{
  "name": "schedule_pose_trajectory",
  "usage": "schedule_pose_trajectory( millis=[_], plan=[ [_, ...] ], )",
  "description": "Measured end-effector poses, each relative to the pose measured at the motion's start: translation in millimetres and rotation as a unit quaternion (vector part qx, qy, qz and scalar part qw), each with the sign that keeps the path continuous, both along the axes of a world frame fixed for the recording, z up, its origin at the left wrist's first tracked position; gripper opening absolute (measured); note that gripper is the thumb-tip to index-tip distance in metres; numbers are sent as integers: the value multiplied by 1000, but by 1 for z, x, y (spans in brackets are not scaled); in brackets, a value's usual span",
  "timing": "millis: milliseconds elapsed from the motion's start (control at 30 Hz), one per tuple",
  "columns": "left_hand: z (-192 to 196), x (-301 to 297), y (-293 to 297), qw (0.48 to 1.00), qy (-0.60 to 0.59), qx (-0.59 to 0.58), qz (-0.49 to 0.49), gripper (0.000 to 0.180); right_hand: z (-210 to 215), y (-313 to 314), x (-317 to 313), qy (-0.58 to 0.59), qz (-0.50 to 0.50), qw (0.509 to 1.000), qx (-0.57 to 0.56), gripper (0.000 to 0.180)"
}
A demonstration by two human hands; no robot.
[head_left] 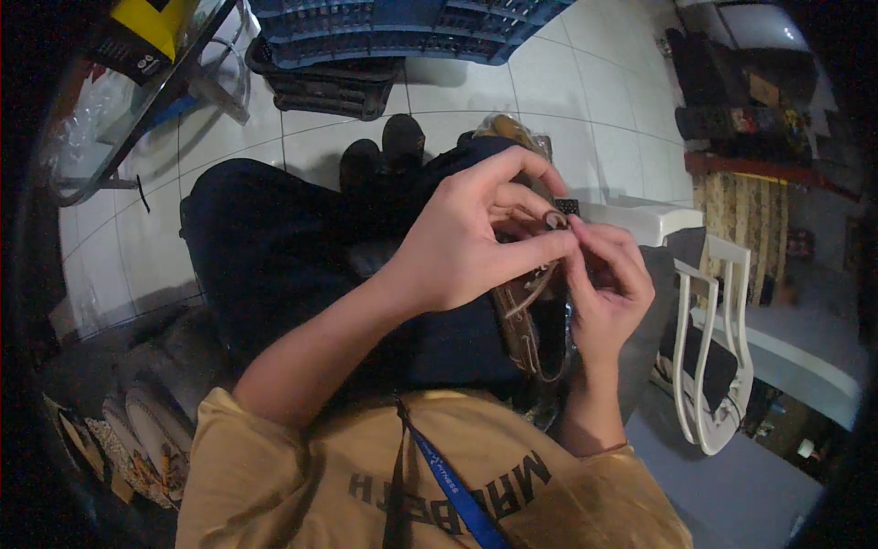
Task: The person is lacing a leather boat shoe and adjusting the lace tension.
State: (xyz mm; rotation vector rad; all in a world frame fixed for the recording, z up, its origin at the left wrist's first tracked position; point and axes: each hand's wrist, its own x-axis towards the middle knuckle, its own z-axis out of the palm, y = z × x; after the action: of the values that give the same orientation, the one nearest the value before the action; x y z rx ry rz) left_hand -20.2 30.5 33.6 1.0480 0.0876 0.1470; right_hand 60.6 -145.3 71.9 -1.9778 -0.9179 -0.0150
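White-tiled floor (466,89) | blue crate (393,37) ahead | brown shoe (515,322) over lap (274,224) | left hand (471,233), right hand (615,284): fingers (541,252) pinching lace (555,214)

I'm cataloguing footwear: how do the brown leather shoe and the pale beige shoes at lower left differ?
The brown leather shoe is darker than the pale beige shoes. The brown shoe is over the lap; the beige shoes lie side by side at lower left. The left hand and right hand meet at a thin brown loop by the brown shoe; neither touches the beige shoes. Neither is worn.
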Motion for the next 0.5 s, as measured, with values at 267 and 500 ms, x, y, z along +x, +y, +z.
schedule_pose_trajectory(
  millis=[267,500],
  plan=[
    [-5,4,-2,998,-44,-10,38,42,-5,-4,1,156,-29,985,61,22],
    [-6,3,-4,992,-9,104,70,45,-8,-7,0,154,-21,985,81,20]
  ],
)
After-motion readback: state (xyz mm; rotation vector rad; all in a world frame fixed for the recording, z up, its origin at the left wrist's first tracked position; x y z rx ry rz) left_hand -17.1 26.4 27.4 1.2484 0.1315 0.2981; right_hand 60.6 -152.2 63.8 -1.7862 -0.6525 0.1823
